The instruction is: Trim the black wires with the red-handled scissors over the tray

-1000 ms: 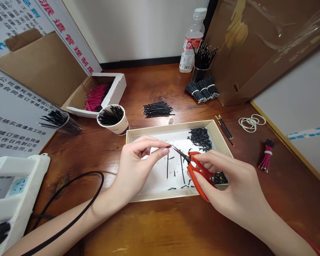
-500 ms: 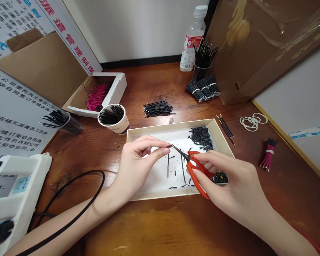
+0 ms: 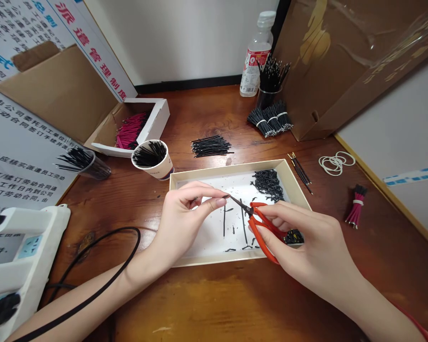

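My right hand (image 3: 306, 232) is wrapped round the red handles of a pair of scissors (image 3: 266, 232). The slim dark blades point up and left, their tips meeting the fingertips of my left hand (image 3: 185, 218). Thumb and forefinger of that hand are pinched on a thin black wire (image 3: 195, 197), mostly hidden by the fingers; a dark end shows by the curled fingers. Both hands are above a shallow cream tray (image 3: 231, 167) with a white bottom. Loose black wires and offcuts lie in it, with a heap of black pieces (image 3: 268, 184) in its far right corner.
Behind the tray lies a pile of black wires (image 3: 211, 146). A paper cup (image 3: 162, 168) and a clear cup (image 3: 99, 167) hold more. Banded black bundles (image 3: 271, 118), a bottle (image 3: 257, 57), rubber bands (image 3: 337, 164) and a magenta bundle (image 3: 356, 206) stand rightward. A black cable (image 3: 137, 242) crosses my left forearm.
Hands and scissors keep nearly the same pose. The blade tips sit slightly further left against the left fingertips, and the view has shifted a little.
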Available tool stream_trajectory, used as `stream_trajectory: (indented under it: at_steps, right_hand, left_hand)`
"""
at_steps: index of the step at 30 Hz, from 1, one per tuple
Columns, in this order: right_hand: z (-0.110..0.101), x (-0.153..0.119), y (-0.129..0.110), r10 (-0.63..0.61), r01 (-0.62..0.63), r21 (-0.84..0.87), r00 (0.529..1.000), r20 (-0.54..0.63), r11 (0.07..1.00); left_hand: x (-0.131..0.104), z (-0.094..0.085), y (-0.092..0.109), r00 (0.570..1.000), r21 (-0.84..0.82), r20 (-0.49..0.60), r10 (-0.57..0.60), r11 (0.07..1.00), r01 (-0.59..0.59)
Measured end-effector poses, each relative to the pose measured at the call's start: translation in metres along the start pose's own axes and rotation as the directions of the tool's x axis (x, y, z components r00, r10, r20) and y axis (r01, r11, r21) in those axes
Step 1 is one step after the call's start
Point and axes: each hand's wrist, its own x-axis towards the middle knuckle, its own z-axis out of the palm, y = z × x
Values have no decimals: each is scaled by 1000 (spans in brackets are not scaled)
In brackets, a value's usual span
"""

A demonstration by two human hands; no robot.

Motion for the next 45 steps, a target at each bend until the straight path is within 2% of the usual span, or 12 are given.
stream_trajectory:
  at_steps: [13,45]
  right_hand:
    - [-1,0,0,-12,12,-16,1000,-16,1000]
    - [-2,1,-5,23,-23,-6,1000,-11,1000]
  left_hand:
    - [1,0,1,999,8,14,-34,999,34]
    - [1,1,1,1000,31,8,-13,999,12]
